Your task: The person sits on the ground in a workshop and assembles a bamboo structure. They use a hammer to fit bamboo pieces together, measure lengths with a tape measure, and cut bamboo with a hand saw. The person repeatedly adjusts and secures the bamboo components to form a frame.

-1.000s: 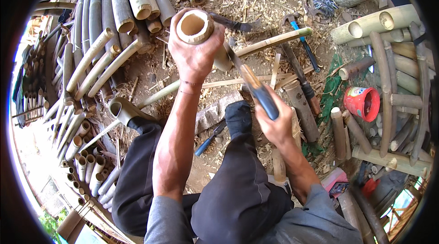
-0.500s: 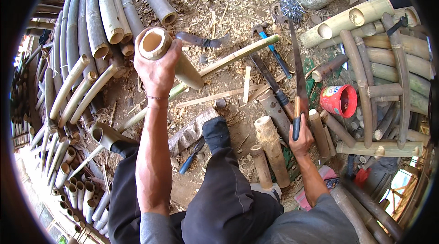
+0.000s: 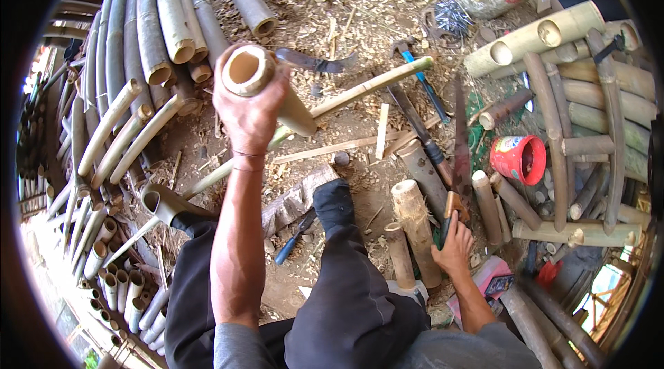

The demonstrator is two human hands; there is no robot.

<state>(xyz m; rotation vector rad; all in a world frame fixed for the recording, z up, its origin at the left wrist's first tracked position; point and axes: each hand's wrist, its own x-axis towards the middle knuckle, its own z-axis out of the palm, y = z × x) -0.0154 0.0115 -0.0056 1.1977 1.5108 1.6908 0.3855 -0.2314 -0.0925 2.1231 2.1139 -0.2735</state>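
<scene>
My left hand is closed round a thick bamboo tube, whose hollow cut end faces up toward me. The tube slants away to the far right, beyond my fingers. At the right, my right hand grips a hand saw by its wooden and dark handle. The saw's long blade points away from me, somewhat blurred. Upright beside that hand stand a pale-topped bamboo piece and a shorter one.
Long bamboo poles fill the left. A curved knife, a blue-handled hammer and a long blade lie among shavings. At the right are a red bucket and a bamboo frame. A blue-handled chisel-like tool lies near my foot.
My right hand has drawn the saw a little toward me, and its fingers look looser on the handle. The left hand keeps the bamboo tube; the whole view has shifted slightly.
</scene>
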